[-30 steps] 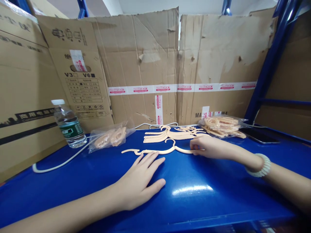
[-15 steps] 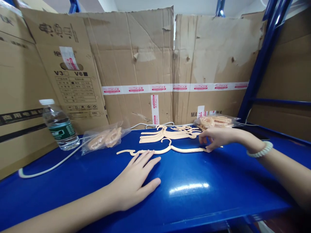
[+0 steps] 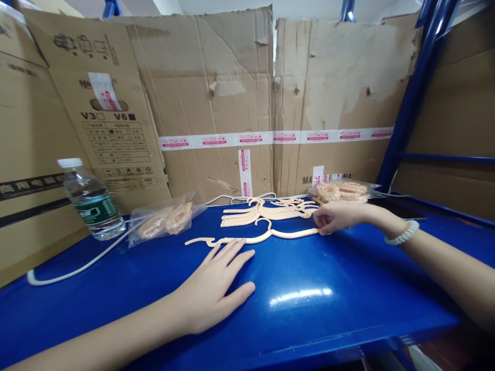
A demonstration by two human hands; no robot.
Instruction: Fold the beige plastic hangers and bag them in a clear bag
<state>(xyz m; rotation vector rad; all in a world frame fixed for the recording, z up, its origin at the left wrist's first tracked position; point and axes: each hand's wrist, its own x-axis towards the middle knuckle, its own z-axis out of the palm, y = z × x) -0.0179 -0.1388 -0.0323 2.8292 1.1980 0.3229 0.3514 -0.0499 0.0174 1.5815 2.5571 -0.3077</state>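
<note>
A cream-coloured clothes hanger [image 3: 294,234] lies across the blue table with its hook pointing away from me. My left hand [image 3: 212,293] is spread flat, palm down, its fingertips resting on the hanger's left arm. At the other end, the bent fingers of my right hand [image 3: 337,216] pinch the tip of the right arm and hide it. Just behind lies a row of several similar hangers [image 3: 242,219], overlapping one another, hooks turned the same way.
Clear plastic bags of cream-coloured pieces lie left [image 3: 166,220] and right [image 3: 342,190]. A water bottle [image 3: 95,208] and white cable [image 3: 77,272] are at the left. A dark flat object [image 3: 398,208] sits back right. Cardboard sheets [image 3: 216,103] stand behind the table [image 3: 294,330].
The fingers of my right hand have closed around the hanger's right tip, and that hand has shifted slightly left. My left hand stays on the left arm. The view has shifted slightly.
</note>
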